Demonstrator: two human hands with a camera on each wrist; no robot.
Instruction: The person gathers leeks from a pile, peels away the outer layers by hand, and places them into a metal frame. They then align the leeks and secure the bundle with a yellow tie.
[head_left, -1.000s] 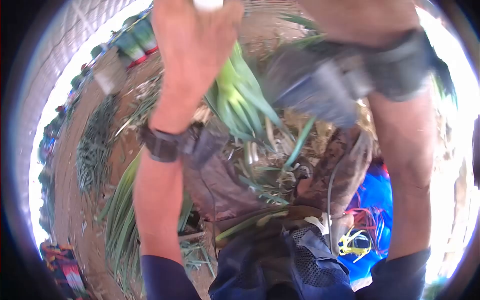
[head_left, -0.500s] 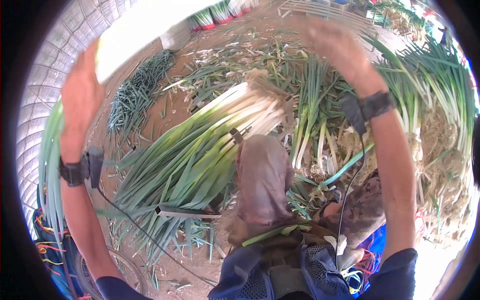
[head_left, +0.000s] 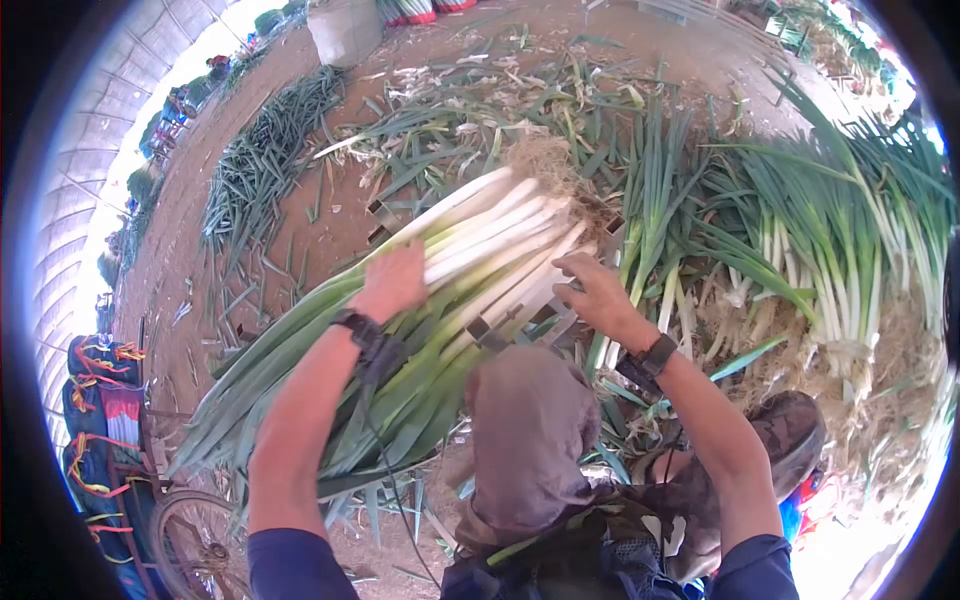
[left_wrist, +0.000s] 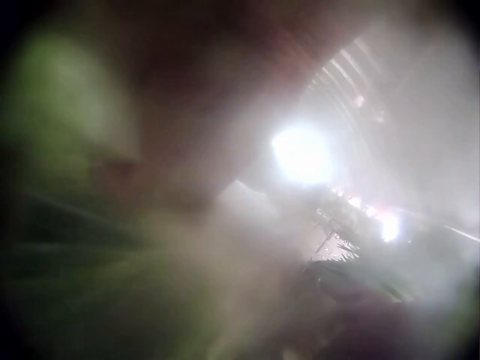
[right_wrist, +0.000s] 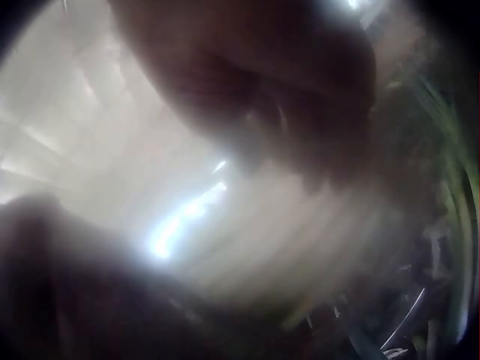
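Change: 2 hands lowered to leeks, beyond knee | left hand, beyond-left of knee: on stalks, finger spread can't tell | right hand, beyond-right: thumb and fingers apart | likely steadying or arranging leeks

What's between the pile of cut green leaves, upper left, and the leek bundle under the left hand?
Brown ground with a few leaf scraps, between pile and bundle; head view.

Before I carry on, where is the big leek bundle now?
In the head view, left of centre, the leek bundle lies under the left hand, its roots just beyond the right hand.
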